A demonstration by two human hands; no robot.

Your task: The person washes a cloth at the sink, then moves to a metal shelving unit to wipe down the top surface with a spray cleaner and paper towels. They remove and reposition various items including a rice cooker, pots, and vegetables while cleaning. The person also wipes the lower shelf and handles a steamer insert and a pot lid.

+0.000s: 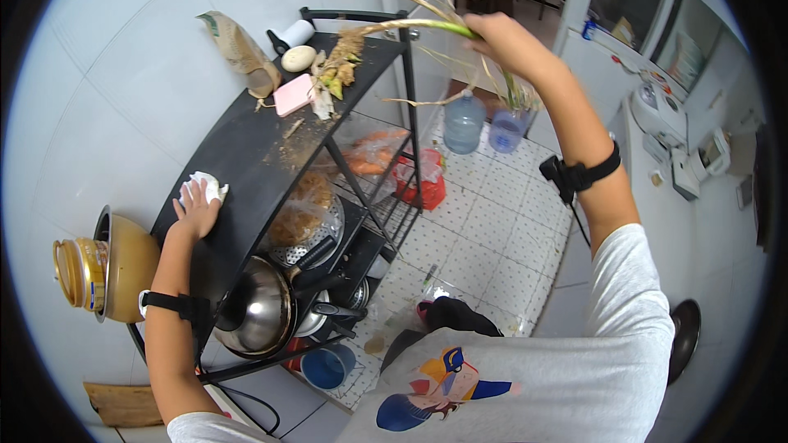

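My left hand presses with spread fingers on a crumpled white tissue or cloth, which lies on the black top of a metal shelf rack. Raised past the rack's far end, my right hand grips a bunch of long scallions with dry, rooty ends. Some stalks reach back over the rack, while others hang down towards the floor. Knobbly ginger, with yellow-green bits and dry skins, sits near the far end. Brown crumbs and scraps are scattered on the surface between the ginger and my left hand.
Beside the ginger are a pink case, a pale oval object and a paper bag. A yellow-brown bowl stands at the near end. Lower shelves hold pans and bagged food. Water jugs stand on the floor.
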